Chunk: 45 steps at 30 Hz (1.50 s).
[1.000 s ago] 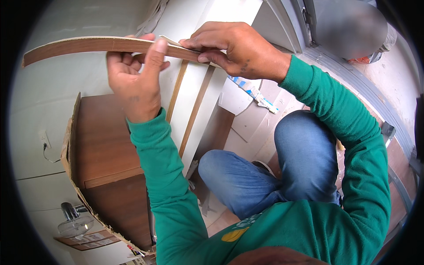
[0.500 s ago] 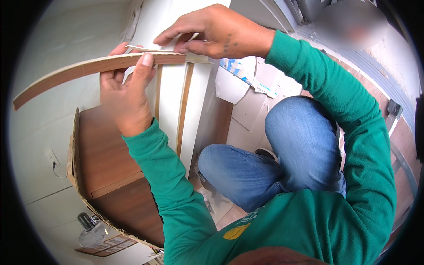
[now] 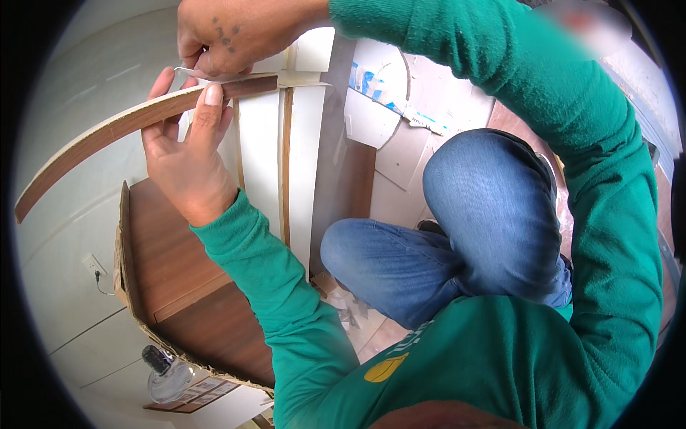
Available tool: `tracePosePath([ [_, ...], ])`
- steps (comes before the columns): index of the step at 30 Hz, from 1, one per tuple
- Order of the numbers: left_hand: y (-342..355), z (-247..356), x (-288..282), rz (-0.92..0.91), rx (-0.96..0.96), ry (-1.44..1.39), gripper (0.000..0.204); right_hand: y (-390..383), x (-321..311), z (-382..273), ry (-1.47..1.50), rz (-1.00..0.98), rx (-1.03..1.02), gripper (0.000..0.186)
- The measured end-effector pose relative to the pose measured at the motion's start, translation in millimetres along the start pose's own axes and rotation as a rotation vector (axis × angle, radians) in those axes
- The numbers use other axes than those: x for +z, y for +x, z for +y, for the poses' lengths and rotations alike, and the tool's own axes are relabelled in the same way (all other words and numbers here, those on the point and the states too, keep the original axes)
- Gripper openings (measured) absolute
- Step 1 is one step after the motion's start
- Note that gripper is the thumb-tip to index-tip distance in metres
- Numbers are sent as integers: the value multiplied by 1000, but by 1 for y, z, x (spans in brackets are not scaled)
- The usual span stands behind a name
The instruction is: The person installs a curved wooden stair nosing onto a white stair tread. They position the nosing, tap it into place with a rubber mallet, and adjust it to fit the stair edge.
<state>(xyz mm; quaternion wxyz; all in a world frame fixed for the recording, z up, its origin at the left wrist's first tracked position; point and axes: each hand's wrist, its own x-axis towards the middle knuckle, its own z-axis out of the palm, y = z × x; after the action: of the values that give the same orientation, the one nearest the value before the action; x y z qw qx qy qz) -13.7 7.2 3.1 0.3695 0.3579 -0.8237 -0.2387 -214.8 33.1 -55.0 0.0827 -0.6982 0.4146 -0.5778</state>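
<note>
In the head view, the left hand (image 3: 191, 171) pinches the brown wood-grain strip (image 3: 107, 134) between thumb and fingers. The strip is held at the upper left, its right end above the white panels (image 3: 259, 150). The right hand (image 3: 246, 32) has its fingers curled at a thin white piece (image 3: 225, 78); I cannot tell whether they pinch it. Printing appears on the white-and-blue wrapper (image 3: 371, 86), and pale lettering beside a yellow mark (image 3: 386, 367) on the green sweatshirt (image 3: 493, 350).
</note>
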Motion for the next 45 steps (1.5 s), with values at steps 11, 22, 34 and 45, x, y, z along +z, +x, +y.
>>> tracePosePath([
  [11, -5, -3, 8, -39, 92, 35, 60, -1, 27, 20, -75, 42, -83, 20],
  [22, 4, -14, 1, -39, 135, 85, 55, -37, 6, 16, 325, 114, 58, 28],
  [34, -3, -13, 7, -9, 132, 131, 52, -403, 85, 106, -689, 282, 1010, 57],
  [45, -2, -10, 8, 8, 130, 155, 55, -456, 86, 115, -795, 231, 1241, 49],
])
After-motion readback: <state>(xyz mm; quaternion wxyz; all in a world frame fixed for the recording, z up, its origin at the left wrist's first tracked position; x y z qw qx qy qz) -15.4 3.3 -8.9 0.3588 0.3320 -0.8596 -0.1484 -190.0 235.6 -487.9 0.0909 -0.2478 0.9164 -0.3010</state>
